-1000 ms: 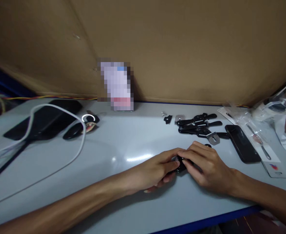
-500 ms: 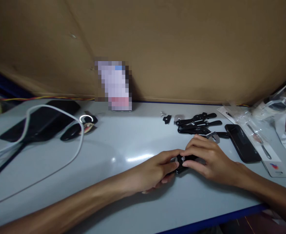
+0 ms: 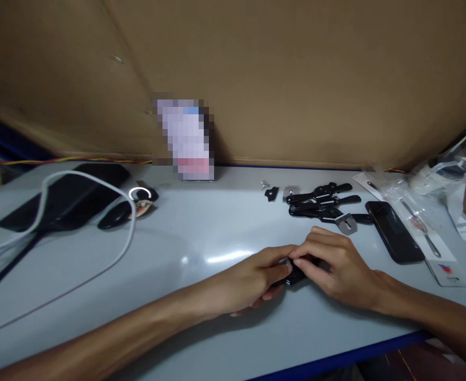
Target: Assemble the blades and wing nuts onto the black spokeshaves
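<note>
My left hand [image 3: 252,280] and my right hand [image 3: 336,267] meet over a small black part [image 3: 294,274] that rests on the pale table [image 3: 201,238]. Fingers of both hands pinch it from either side, so most of it is hidden. Just beyond my right hand lies a pile of black handled pieces with metal plates [image 3: 323,206].
A black phone [image 3: 393,232] and clear plastic packets [image 3: 423,211] lie at the right. At the left sit a black flat case [image 3: 70,198], a white cable [image 3: 129,222], a black mouse [image 3: 113,216] and a key ring [image 3: 139,194]. A cardboard wall [image 3: 296,79] backs the table.
My right hand shifted slightly over the part, fingers re-gripping it. The left hand stayed put; the view drifted a little.
</note>
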Tool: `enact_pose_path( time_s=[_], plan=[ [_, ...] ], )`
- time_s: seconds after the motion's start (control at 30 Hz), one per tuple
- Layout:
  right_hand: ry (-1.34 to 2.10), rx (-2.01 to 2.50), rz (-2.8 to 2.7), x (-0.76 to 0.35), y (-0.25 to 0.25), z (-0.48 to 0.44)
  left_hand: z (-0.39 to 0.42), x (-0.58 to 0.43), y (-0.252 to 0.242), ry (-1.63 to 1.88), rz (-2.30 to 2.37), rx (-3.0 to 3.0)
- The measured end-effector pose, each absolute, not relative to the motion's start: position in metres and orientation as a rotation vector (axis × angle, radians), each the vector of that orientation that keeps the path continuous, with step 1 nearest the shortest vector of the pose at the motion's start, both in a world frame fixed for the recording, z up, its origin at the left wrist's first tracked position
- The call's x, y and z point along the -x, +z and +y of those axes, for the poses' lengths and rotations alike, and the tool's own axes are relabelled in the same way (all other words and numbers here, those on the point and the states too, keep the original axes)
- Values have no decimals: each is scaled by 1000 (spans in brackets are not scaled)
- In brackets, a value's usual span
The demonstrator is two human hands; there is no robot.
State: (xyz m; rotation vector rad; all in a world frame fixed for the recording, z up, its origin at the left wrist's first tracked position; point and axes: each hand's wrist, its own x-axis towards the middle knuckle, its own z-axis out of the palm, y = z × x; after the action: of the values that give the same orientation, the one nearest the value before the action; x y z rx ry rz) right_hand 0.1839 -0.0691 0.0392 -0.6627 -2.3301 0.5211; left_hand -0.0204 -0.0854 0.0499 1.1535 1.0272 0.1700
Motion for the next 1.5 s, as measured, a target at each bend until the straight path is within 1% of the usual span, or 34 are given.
enact_pose_path(
  time_s=[0.2, 0.43, 0.63, 0.9, 1.13, 1.37, 1.5],
  plan=[
    [403, 629, -2383, -188, 42, -62, -84, 19, 56, 129, 1062, -1132],
    [565, 439, -2399, -196, 41, -54, -83, 22, 54, 100, 1048, -1147],
    [688, 494, -2515, -205, 52, -51, -83, 24, 53, 126, 1011, -1152],
    [464, 512, -2554, -202, 47, -55, -83, 24, 52, 122, 1002, -1143],
    [247, 559, -2493, -192, 38, -60, -82, 23, 57, 42, 1034, -1152],
    [468, 578, -2386, -198, 45, -50, -83, 27, 53, 98, 979, -1189],
    [557, 512, -2426, -200, 46, -52, -83, 29, 52, 106, 951, -1201]
  ],
)
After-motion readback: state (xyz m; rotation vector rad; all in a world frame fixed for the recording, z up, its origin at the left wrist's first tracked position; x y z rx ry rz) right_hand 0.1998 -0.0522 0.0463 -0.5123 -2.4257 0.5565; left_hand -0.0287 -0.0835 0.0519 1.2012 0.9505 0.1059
